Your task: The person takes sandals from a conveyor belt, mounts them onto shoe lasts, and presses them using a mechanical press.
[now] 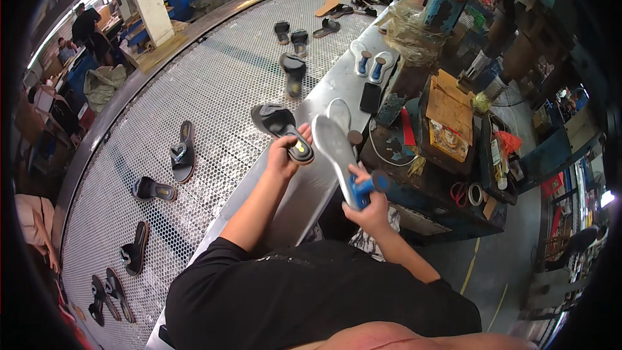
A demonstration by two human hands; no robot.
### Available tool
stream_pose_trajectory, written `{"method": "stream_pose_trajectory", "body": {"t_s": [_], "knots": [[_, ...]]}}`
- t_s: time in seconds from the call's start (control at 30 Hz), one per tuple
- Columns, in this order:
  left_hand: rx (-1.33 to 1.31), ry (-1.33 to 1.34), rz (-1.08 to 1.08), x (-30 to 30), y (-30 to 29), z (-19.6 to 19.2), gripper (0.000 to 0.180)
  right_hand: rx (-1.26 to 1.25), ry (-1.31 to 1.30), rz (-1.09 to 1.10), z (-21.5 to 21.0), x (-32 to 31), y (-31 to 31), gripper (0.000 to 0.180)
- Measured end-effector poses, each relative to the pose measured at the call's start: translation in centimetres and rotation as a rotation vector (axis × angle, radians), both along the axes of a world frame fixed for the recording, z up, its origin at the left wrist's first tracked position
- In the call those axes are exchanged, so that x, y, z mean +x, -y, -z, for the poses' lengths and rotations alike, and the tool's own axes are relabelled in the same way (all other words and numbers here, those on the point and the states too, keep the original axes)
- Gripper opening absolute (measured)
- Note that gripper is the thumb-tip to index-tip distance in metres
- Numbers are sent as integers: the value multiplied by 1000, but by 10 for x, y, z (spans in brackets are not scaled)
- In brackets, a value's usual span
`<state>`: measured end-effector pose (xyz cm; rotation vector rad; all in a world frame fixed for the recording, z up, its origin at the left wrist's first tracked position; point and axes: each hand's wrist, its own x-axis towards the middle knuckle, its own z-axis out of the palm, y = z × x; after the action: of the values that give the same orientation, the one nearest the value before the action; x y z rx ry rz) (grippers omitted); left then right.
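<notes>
My left hand [280,161] grips a black slide sandal [275,116] by its heel end, with the toe pointing away over the perforated belt. In my right hand [374,216] is a silver sole-shaped metal plate [332,144], gripped by its blue handle [366,186]. The plate is tilted upright, its toe end close to my left fingers but seemingly apart from the sandal. Behind it, a second silver sole-shaped plate [338,111] rests on the metal ledge, partly hidden.
The perforated conveyor [227,78] carries several black sandals [183,152] to my left. Along the ledge lie two more plates with blue handles [378,68] and a dark phone [370,98]. A machine stand [447,123] with cardboard, scissors [459,193] and tape [475,194] stands right.
</notes>
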<state>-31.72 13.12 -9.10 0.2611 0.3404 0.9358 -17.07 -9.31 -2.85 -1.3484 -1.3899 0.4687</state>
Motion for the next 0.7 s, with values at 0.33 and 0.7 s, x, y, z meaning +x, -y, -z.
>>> {"method": "stream_pose_trajectory", "body": {"t_s": [0.33,0.7], "knots": [[604,-633,142,43,127,-42,44,-65,-32,97,1,-24,33,58],[1034,-496,762,25,137,-38,39,0,161,731,-21,130,-21,67]]}}
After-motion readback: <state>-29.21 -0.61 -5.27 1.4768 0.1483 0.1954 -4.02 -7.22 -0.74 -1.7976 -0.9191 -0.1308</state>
